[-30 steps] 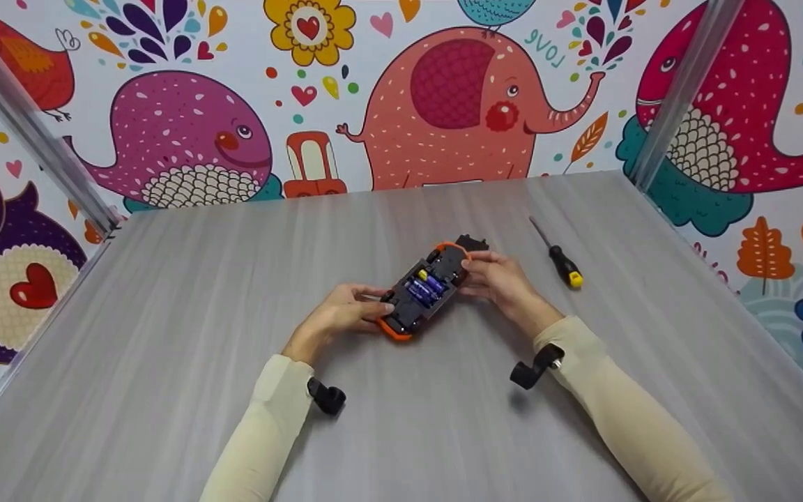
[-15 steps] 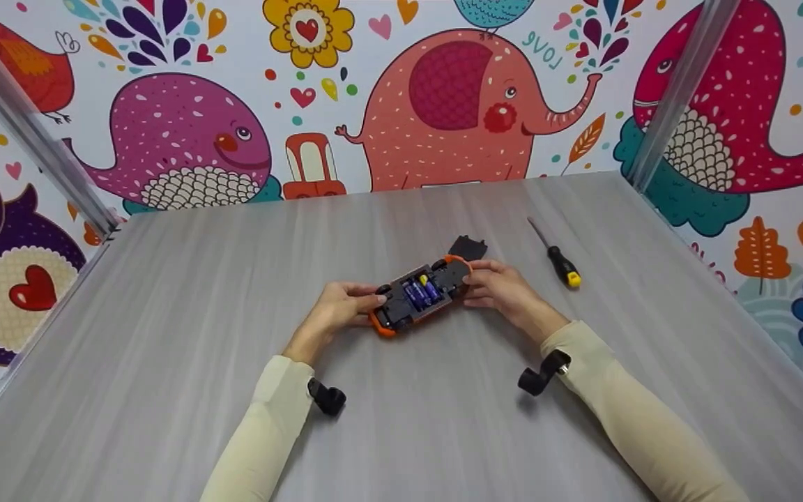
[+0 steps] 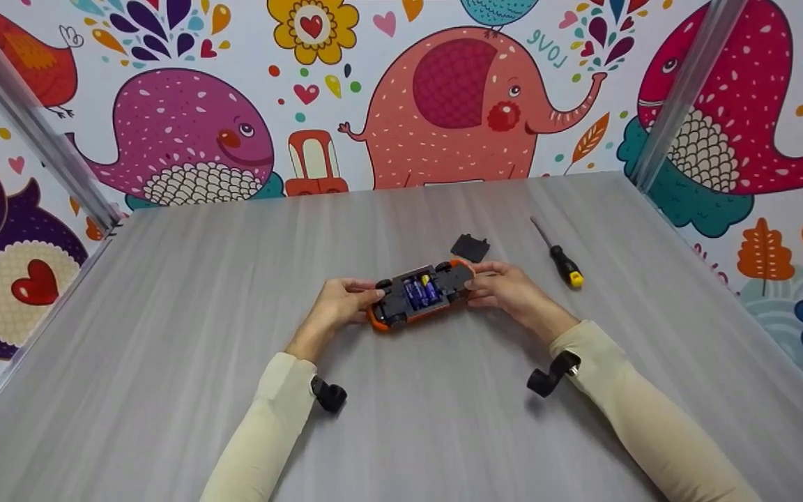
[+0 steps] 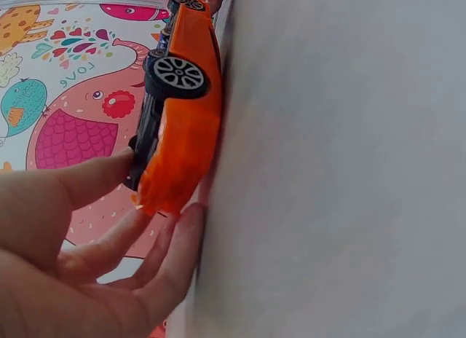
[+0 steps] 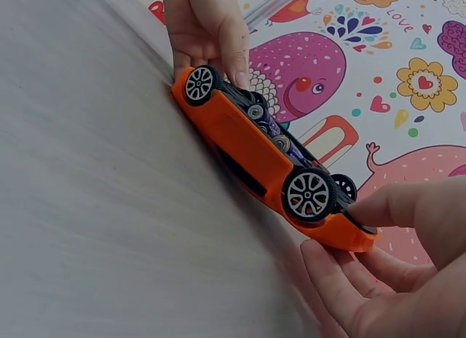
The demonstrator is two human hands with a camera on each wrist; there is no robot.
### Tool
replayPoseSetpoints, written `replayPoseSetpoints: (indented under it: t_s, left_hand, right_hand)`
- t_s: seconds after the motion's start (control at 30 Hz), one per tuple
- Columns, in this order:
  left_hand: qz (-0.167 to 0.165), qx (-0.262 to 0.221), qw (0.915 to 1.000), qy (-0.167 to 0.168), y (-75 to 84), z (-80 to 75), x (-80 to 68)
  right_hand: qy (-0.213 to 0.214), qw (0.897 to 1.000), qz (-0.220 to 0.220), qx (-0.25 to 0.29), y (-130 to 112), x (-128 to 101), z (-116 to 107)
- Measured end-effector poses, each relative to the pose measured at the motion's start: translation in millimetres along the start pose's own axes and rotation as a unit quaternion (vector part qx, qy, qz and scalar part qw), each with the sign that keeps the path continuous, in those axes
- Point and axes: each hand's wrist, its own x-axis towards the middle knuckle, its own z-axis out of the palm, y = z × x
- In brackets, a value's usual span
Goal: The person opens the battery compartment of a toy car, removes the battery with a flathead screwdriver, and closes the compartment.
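Setting: staged recording booth styled as a child's playroom. Grey wood-grain counter enclosed by panels of cartoon wallpaper showing elephant, whales and flowers, joined by bare aluminium corner posts.

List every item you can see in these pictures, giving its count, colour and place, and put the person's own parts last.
Toy car: one, orange with black underside up, table centre, held at both ends.
Batteries: blue-purple, in the car's open compartment; count unclear.
Cover: one, black, on table beyond the car.
Screwdriver: one, black and yellow handle, right of cover.
Table: one, grey.
Wall: colourful animal pictures, behind table.
Left hand: fingers grip car's left end.
Right hand: fingers grip car's right end.
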Motion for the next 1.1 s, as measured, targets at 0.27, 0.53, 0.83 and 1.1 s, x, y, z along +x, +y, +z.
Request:
replayPoseSetpoints:
  t_s: [0.27, 0.53, 0.83, 1.1]
  left_hand:
    - [-0.015, -0.021, 0.9996, -0.01, -1.3, -2.0, 1.0]
    - [-0.015, -0.042, 0.9985, -0.032, -2.1, -5.2, 1.8]
    - [-0.033, -0.033, 0.9984, -0.034, 1.1, -3.5, 0.1]
    - [-0.022, -0.03, 0.9989, -0.028, 0.7, -2.5, 1.5]
  right_hand:
    - [0.001, 1.0, 0.007, -0.006, 2, -5, 2]
    - [0.005, 0.998, 0.009, -0.057, 2, -9, -1]
    - [0.023, 0.994, 0.014, -0.104, 1, -12, 1]
    - [0.036, 0.988, -0.008, -0.153, 0, -15, 3]
